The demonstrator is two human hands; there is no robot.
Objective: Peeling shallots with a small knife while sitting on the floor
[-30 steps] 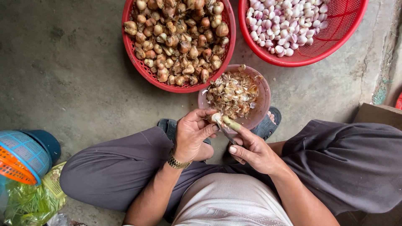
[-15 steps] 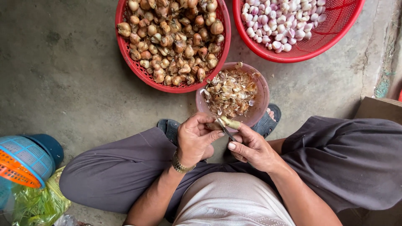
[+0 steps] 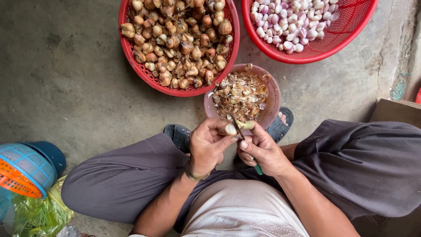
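Note:
My left hand pinches a small pale shallot between thumb and fingers, just in front of a pink bowl full of dry peelings. My right hand grips a small knife with a green handle; its blade rests against the shallot. Both hands meet over my lap, between my knees in grey trousers. Beyond the bowl sits a red basket of unpeeled brown shallots. A second red basket holds peeled pinkish-white shallots.
I squat on a grey concrete floor in dark sandals. A blue and orange plastic basket and a bag of greens lie at the lower left. A cardboard box edge shows at the right.
Both hands have stayed in front of the pink bowl, turning the shallot slightly against the knife. The camera view has shifted a little downward.

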